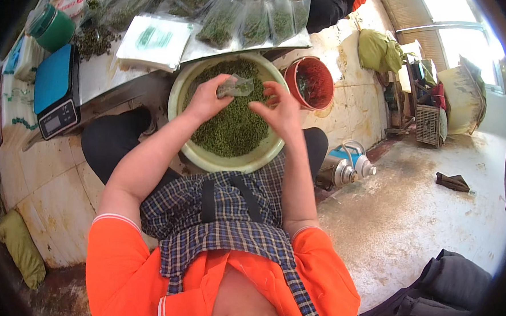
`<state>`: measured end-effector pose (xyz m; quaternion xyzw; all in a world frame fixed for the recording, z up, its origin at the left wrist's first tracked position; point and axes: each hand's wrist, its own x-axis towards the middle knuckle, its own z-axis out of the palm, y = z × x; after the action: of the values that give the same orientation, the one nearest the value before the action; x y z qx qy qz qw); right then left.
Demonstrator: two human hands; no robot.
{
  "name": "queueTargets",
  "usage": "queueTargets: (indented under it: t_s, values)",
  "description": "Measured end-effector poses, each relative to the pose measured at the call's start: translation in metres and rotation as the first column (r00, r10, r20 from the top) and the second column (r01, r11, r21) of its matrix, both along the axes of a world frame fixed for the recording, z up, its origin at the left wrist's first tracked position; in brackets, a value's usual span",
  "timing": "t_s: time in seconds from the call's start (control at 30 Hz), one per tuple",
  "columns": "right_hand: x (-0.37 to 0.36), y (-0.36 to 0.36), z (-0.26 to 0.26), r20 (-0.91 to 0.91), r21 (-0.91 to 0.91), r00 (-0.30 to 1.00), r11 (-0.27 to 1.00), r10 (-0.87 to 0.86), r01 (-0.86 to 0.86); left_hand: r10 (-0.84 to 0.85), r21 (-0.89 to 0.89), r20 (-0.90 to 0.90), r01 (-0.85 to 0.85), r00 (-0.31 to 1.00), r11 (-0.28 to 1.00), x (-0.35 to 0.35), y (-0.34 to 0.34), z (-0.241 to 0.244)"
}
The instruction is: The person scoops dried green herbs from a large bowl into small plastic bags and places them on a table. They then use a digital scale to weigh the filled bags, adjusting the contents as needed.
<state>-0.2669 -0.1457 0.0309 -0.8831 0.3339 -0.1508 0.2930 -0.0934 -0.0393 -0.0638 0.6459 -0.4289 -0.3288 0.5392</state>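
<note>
A pale plastic basin [231,165] in front of my lap holds a heap of small green berries [230,133], which look like green peppercorns. Over the heap, my left hand [209,97] grips a small clear plastic bag [239,87], with some green bits visible through it. My right hand [283,112] hovers above the basin's right side, fingers curled and apart, close to the bag but not touching it. Nothing shows between those fingers.
A metal table [103,75] bears a digital scale [57,90], a stack of printed plastic bags [154,41], filled bags [219,25] and a green container [54,27]. A red bucket [310,83] stands right of the basin. Vacuum flasks [342,167] are on the floor.
</note>
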Motion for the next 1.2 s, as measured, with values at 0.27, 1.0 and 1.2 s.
queueTargets:
  t_s: [0.27,1.0,1.2]
  values:
    - [0.030,-0.012,-0.051,0.438,0.328,0.829,0.920,-0.348,0.213,-0.031,-0.106,0.013,0.032,0.999,0.994,0.003,0.008,0.049]
    - [0.117,-0.045,-0.040,0.369,-0.087,0.910,0.982,0.190,-0.170,0.435,-0.137,0.667,-0.473,0.606,0.870,0.097,0.036,0.056]
    - [0.024,0.045,-0.174,-0.312,-0.111,0.840,0.861,0.443,-0.496,0.436,0.021,0.329,-0.468,0.838,0.884,0.107,0.044,0.068]
